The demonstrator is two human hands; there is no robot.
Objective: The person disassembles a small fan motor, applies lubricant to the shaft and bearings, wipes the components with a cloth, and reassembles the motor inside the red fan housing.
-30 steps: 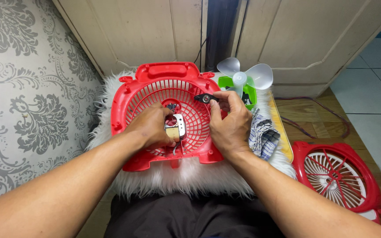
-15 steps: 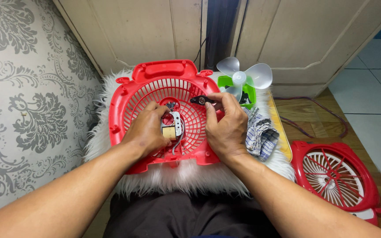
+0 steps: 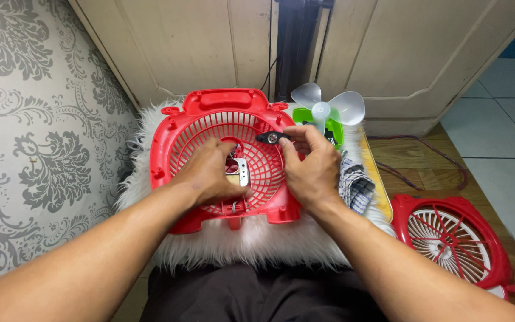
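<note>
Two hands work over a red fan housing (image 3: 222,119) that lies flat on a white furry cushion (image 3: 251,238), its carry handle pointing away from the person and its long axis running from the lap toward the cabinet doors behind it. The left hand (image 3: 210,173) presses on the housing's centre, fingers bent around the small metal motor block (image 3: 241,175), steadying it. The right hand (image 3: 308,164), at the housing's right rim, pinches a small dark part (image 3: 271,138) between thumb and fingertips. Judged from this, the step goes best if the left hand pins the housing firmly while the right seats the part squarely.
</note>
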